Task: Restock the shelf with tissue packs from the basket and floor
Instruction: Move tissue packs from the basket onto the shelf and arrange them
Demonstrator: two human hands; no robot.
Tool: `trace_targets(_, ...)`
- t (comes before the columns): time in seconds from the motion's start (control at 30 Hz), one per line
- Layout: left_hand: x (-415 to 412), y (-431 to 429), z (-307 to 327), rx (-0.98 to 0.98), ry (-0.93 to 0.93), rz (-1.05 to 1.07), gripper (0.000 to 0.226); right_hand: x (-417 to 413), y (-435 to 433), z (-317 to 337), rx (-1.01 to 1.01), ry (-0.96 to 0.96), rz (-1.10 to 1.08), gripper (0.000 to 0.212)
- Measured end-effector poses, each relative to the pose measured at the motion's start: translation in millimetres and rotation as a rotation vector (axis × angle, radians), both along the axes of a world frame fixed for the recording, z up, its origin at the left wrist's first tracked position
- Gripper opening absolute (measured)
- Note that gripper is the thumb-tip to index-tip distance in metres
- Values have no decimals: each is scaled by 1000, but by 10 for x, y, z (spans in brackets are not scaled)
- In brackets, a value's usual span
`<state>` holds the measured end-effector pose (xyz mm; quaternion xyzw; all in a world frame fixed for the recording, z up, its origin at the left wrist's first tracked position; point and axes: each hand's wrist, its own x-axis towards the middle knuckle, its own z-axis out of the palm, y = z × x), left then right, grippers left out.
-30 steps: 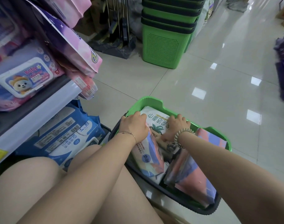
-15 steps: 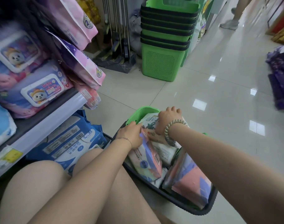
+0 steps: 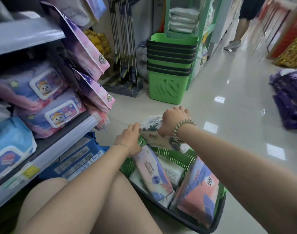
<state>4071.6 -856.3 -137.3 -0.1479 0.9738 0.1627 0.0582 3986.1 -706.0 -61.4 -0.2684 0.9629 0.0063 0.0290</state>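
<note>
- Shop aisle with glossy tiled floor (image 3: 228, 102); shelf (image 3: 63, 142) left of the hands, partly filled with wipes packs (image 3: 59, 114).
- Left hand (image 3: 129, 141) and right hand (image 3: 173, 122) both curled round one palm-print tissue pack (image 3: 150, 128), held over the far rim of the green basket (image 3: 178, 157).
- Not yet shelved.
- Below the hands, at least two further packs (image 3: 152, 176) lying in the basket.
- Purple packs (image 3: 289, 98) on the floor, well right of the hands.
- Judged: much left to do.
</note>
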Motion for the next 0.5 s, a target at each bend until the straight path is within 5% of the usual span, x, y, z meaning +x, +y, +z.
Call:
trace_targets(0.3,348,-166,446,-327,133,-62,110,273,-136,445,-290,-85,53,49)
trace_targets(0.5,575,-357,681,-482,360,-18,116,390,-266,773,-526,-166,82,40)
